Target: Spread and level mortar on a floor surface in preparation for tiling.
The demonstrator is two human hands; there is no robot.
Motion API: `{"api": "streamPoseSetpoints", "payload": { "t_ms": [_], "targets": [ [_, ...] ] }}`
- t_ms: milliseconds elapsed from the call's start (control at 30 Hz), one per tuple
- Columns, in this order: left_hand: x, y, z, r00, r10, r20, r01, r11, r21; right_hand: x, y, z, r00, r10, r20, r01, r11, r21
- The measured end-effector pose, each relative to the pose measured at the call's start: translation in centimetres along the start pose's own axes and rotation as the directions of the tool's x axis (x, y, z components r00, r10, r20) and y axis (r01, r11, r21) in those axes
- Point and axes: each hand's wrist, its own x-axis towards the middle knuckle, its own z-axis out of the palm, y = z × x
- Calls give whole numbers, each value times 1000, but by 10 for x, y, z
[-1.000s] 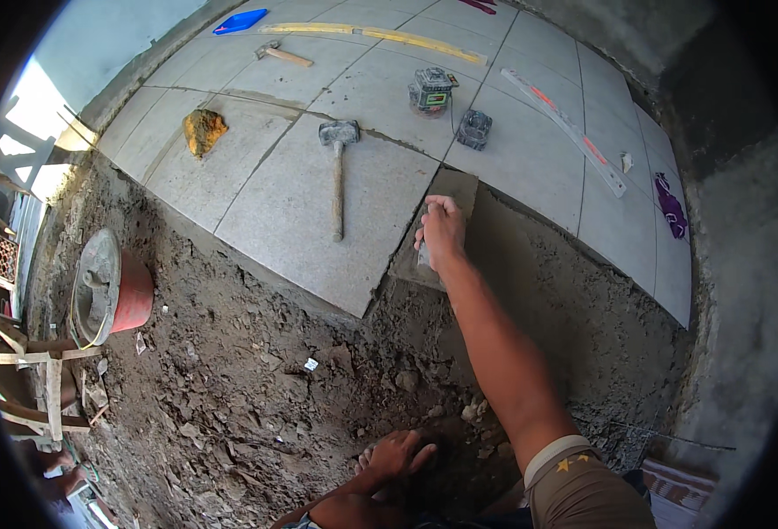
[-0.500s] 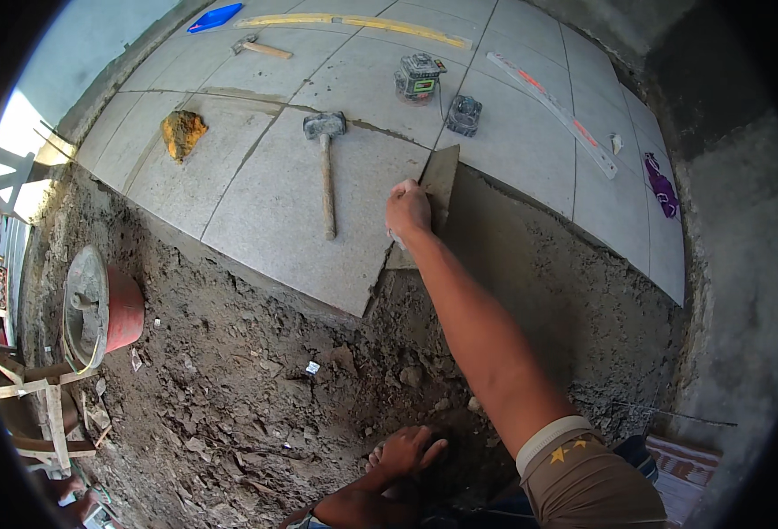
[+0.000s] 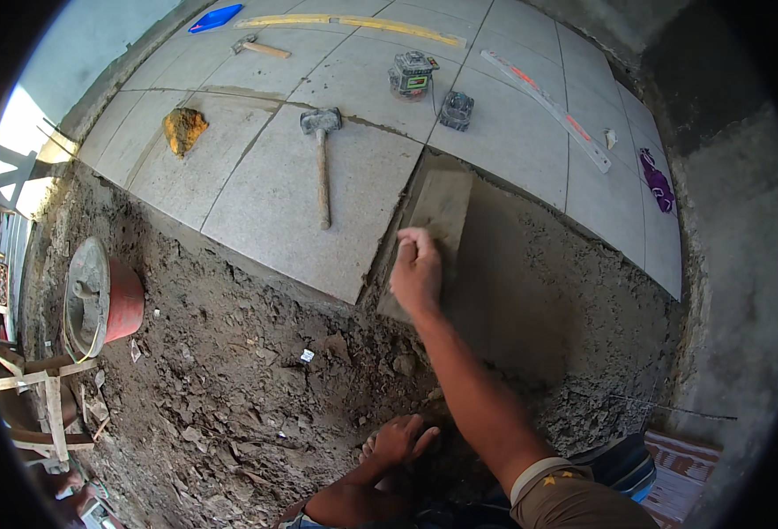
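Mortar (image 3: 530, 300) levelling is in hand: the right hand (image 3: 417, 271) is clamped on a float (image 3: 440, 212) lying flat on the bed beside the tile (image 3: 301, 220) edge. Next comes an even stroke. Since earlier, hand and float have drawn nearer. Left hand unseen.

Right hand (image 3: 417, 269) on a float board (image 3: 437, 225) lying on the mortar bed (image 3: 530, 300), just right of the tiled floor's (image 3: 301, 212) edge; left hand (image 3: 398, 441) down on rubble (image 3: 230, 388) at 6 o'clock. On the tiles: mallet (image 3: 321, 159) at 10 o'clock from the right hand, sponge (image 3: 183, 129) left of it, small hammer (image 3: 259, 48) and long level (image 3: 353, 23) at 12 o'clock far back, laser unit (image 3: 411, 74) and small box (image 3: 457, 110) behind the board, straightedge (image 3: 547, 108) at 1 o'clock. Bucket (image 3: 98, 300) on its side at 9 o'clock, on the dirt.
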Motion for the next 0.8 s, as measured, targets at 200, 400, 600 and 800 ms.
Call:
{"api": "streamPoseSetpoints", "payload": {
  "t_ms": [200, 400, 600, 800],
  "targets": [
    [2, 2, -3, 999, -24, 40, 24, 1000, 3, 57, -14, -24, 934, 329, 139, -354, 905, 237],
    [1, 1, -1, 1000, -20, 22, 20, 1000, 22, 61, 2, -29, 929, 326, 175, -347, 932, 104],
    [6, 2, -6, 1000, -2, 8, 2, 1000, 29, 39, -9, -56, 934, 356, 24, -356, 925, 131],
    [10, 6, 4, 999, 37, -1, -37, 999, 16, 28, 18, 8, 998, 55, 26, -56, 997, 62]
  ]
}}
